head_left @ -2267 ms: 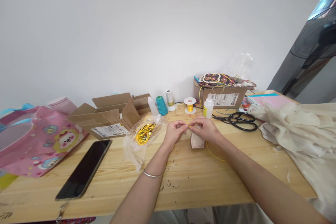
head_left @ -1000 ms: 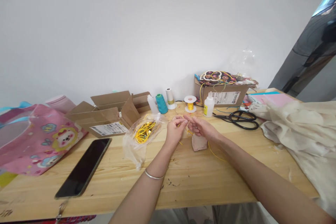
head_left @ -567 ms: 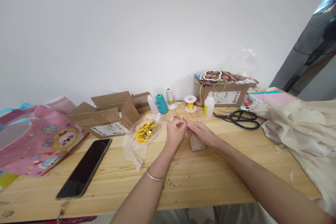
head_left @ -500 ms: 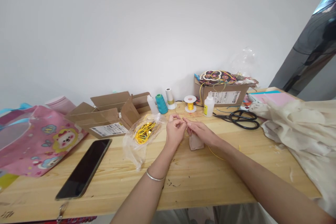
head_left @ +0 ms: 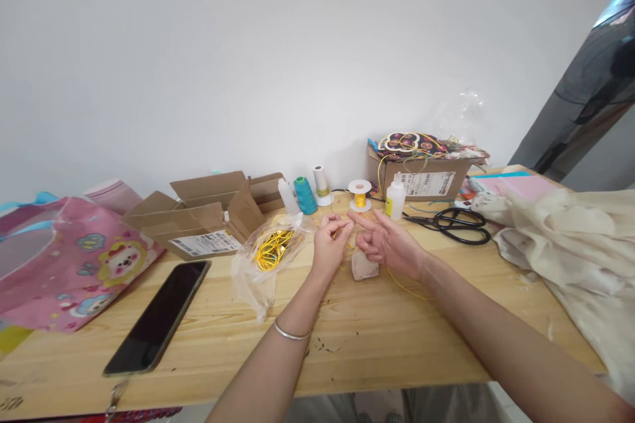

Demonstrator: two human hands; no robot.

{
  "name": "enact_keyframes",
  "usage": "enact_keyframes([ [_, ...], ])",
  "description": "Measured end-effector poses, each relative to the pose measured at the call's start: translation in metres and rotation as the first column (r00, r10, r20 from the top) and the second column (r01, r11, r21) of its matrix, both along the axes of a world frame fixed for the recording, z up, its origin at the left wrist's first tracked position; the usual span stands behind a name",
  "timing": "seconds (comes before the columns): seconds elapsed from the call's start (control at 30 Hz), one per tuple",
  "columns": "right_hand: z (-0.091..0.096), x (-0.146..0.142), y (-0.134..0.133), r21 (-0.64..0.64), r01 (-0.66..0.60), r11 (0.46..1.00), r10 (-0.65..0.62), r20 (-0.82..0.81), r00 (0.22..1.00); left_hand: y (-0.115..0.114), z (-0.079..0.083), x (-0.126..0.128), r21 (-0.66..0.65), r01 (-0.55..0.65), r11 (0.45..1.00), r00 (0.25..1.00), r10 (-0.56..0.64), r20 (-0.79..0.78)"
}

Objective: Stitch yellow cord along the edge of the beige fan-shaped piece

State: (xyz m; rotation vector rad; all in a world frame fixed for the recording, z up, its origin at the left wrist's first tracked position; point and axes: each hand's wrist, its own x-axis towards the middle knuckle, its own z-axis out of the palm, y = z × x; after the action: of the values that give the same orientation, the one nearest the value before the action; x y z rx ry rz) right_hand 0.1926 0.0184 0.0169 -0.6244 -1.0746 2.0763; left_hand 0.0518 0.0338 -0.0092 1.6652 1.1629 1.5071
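My left hand (head_left: 333, 238) is closed in a pinch at the middle of the table, on what looks like thin yellow cord; the fingertips hide most of it. Facing it, my right hand (head_left: 394, 244) has its forefinger stretched toward the left fingertips and its thumb raised apart. Its other fingers are curled in, seemingly round the same cord. A length of yellow cord (head_left: 407, 289) trails from beneath this hand across the wood. Just under the hands is a small beige cloth piece (head_left: 364, 266), shaped like a little pouch, its top partly covered by fingers.
Behind the hands stand a yellow cord spool (head_left: 360, 201), a glue bottle (head_left: 395, 199) and a teal thread cone (head_left: 305, 195). Black scissors (head_left: 459, 225) and cream fabric (head_left: 570, 244) lie right. Leftward are a plastic bag of cord (head_left: 272, 250), an open carton (head_left: 198, 221) and a phone (head_left: 159, 317).
My right hand has turned palm inward, its forefinger extending and thumb lifting away from the left fingers. The beige piece has shifted slightly left. My left hand stays pinched in nearly the same place.
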Motion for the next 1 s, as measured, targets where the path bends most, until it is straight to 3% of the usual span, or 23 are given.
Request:
enact_keyframes([
  [0.17,-0.006,-0.002,0.004,0.088,-0.003,0.996,-0.009,0.132,0.991,0.001,-0.002,-0.002,0.01,0.005,1.0,0.999,-0.005,-0.041],
  [0.27,-0.01,-0.005,0.005,0.231,0.023,0.973,-0.091,0.286,0.954,0.001,-0.002,-0.002,0.012,0.006,1.0,0.995,-0.004,-0.1],
  [0.43,-0.019,-0.009,0.003,0.57,0.041,0.821,-0.323,0.404,0.856,-0.001,0.0,-0.002,-0.014,0.005,1.0,0.991,-0.007,-0.132],
  [0.53,-0.025,-0.009,0.002,0.628,-0.003,0.778,-0.351,0.44,0.827,-0.003,0.002,-0.003,-0.028,0.013,1.0,0.992,-0.017,-0.128],
  [0.73,-0.018,-0.01,-0.005,0.58,-0.002,0.815,-0.311,0.439,0.843,-0.003,0.002,-0.006,-0.011,-0.022,1.0,0.983,0.02,-0.181],
  [0.87,0.002,-0.007,-0.01,0.32,-0.024,0.947,-0.049,0.218,0.975,-0.005,0.003,-0.003,-0.048,-0.012,0.999,0.987,0.005,-0.162],
  [1.0,0.009,-0.001,-0.008,0.132,-0.022,0.991,0.026,-0.027,0.999,-0.006,0.006,-0.002,-0.041,0.012,0.999,0.995,-0.016,-0.094],
])
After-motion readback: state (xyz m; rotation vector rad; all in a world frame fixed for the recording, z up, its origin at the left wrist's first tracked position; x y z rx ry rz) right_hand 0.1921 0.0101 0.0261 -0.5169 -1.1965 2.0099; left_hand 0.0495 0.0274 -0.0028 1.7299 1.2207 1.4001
